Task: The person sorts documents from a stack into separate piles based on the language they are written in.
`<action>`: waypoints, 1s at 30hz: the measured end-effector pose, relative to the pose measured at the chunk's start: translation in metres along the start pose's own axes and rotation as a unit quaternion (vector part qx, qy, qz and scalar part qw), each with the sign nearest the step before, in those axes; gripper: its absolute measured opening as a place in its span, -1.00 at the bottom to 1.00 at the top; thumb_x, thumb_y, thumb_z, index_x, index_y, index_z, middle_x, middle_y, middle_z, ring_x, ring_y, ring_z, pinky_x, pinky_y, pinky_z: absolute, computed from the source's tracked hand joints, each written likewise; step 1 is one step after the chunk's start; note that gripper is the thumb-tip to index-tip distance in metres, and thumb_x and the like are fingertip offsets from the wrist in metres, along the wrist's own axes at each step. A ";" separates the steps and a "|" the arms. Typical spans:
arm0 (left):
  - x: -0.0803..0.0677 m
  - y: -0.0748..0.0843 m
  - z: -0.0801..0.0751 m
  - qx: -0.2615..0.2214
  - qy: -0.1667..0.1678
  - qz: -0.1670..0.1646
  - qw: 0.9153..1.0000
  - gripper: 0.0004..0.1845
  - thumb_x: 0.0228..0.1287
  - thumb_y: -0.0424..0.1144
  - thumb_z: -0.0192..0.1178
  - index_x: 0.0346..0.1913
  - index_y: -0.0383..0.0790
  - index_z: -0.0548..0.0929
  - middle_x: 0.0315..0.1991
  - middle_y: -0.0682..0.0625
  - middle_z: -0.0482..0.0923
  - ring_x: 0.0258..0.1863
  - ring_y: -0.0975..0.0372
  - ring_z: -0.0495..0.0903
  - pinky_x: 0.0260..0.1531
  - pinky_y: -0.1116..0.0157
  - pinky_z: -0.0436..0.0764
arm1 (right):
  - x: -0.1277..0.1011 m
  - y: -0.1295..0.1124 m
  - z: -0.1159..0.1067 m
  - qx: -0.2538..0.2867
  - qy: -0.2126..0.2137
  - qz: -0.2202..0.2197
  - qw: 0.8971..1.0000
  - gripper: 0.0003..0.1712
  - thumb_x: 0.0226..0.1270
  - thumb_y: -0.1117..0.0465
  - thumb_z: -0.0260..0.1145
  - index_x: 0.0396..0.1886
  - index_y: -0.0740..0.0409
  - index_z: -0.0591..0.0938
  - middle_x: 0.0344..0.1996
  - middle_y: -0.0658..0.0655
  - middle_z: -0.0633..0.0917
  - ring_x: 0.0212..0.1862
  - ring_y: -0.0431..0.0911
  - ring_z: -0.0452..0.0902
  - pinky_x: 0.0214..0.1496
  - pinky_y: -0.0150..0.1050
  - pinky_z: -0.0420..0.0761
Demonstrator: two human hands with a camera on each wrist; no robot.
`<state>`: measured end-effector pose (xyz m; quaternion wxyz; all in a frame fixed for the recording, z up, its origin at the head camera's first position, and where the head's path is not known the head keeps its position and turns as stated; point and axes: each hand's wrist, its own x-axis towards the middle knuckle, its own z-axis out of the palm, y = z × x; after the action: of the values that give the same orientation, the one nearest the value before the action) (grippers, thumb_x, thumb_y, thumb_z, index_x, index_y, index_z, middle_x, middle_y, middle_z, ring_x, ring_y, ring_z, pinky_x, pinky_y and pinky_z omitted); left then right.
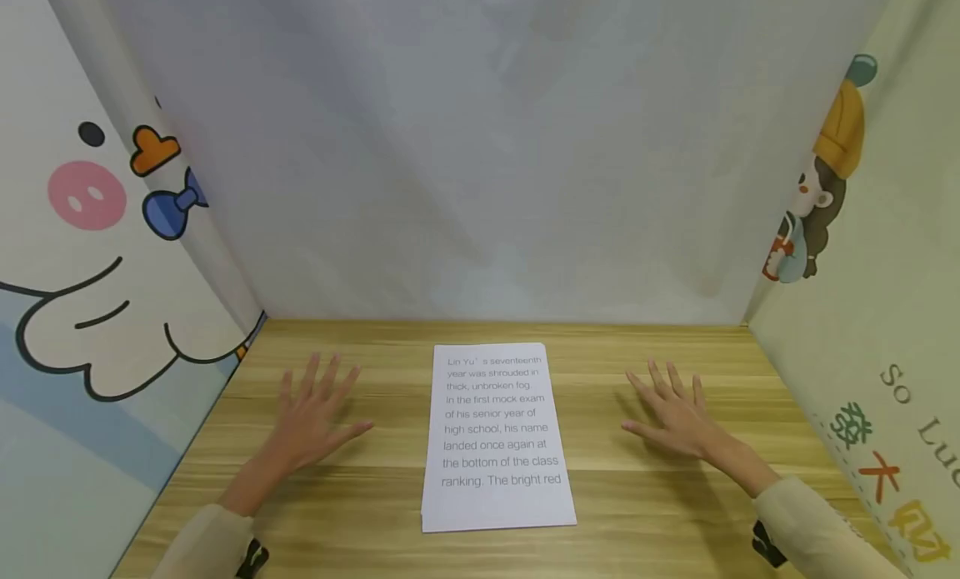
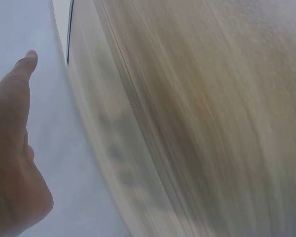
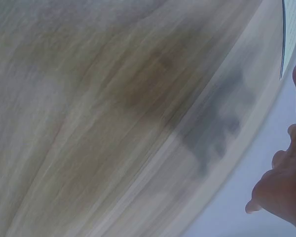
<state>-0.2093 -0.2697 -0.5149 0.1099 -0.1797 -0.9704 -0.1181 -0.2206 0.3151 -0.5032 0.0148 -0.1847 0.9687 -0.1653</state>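
A white sheet of paper [image 1: 495, 437] with printed text lies flat in the middle of the wooden table [image 1: 390, 512]. My left hand [image 1: 315, 408] rests palm down on the wood to the left of the sheet, fingers spread, holding nothing. My right hand [image 1: 675, 412] lies the same way to the right of the sheet, fingers spread and empty. Neither hand touches the paper. In the left wrist view only my thumb [image 2: 15, 123] shows against blurred wood. In the right wrist view, fingers [image 3: 286, 182] show at the right edge, with a corner of the paper [image 3: 293, 29].
The table is boxed in by a plain grey back wall [image 1: 480, 162], a left panel with a cartoon duck [image 1: 90, 254], and a right panel with a cartoon girl [image 1: 817, 187] and lettering. Bare wood lies in front of and behind the sheet.
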 end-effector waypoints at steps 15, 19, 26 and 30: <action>0.022 0.031 0.010 -0.171 -0.020 -0.020 0.985 -0.04 0.35 0.18 0.20 0.62 -0.24 0.08 0.60 -0.35 0.06 0.55 -0.30 0.09 0.44 -0.43 0.07 | 0.007 -0.012 0.013 0.090 0.028 -0.024 0.995 0.09 0.42 -0.10 0.33 0.63 0.33 -0.02 0.56 0.55 0.06 0.55 0.51 -0.03 0.51 0.50 0.05; 0.027 0.040 0.013 -0.247 -0.049 -0.041 0.967 -0.06 0.40 0.11 0.20 0.63 -0.27 0.03 0.57 -0.35 0.16 0.51 -0.29 0.21 0.43 -0.38 0.20 | 0.011 -0.018 0.016 0.142 0.028 -0.035 0.989 0.01 0.48 0.00 0.30 0.62 0.38 -0.02 0.53 0.55 0.18 0.48 0.46 0.22 0.45 0.41 0.31; 0.037 0.055 0.022 -0.357 -0.115 -0.075 0.924 -0.18 0.47 -0.05 0.22 0.57 -0.38 0.11 0.41 -0.40 0.38 0.28 -0.22 0.54 0.08 -0.06 0.71 | 0.027 -0.039 0.025 0.246 -0.010 -0.028 0.969 -0.21 0.58 0.12 0.19 0.56 0.46 0.12 0.31 0.54 0.49 0.25 0.38 0.55 0.25 0.20 0.63; 0.042 0.066 0.029 -0.386 -0.147 -0.076 0.908 -0.24 0.50 -0.15 0.18 0.55 -0.45 0.13 0.37 -0.45 0.39 0.22 -0.23 0.58 0.01 0.05 0.75 | 0.034 -0.054 0.033 0.318 -0.048 0.009 0.947 -0.25 0.59 0.11 0.17 0.54 0.45 0.18 0.28 0.50 0.54 0.18 0.27 0.64 0.16 -0.02 0.73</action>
<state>-0.2279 -0.1887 -0.5195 -0.1214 -0.1490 -0.8649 -0.4637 -0.2307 0.2455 -0.5155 0.1205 -0.1690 0.8659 -0.4552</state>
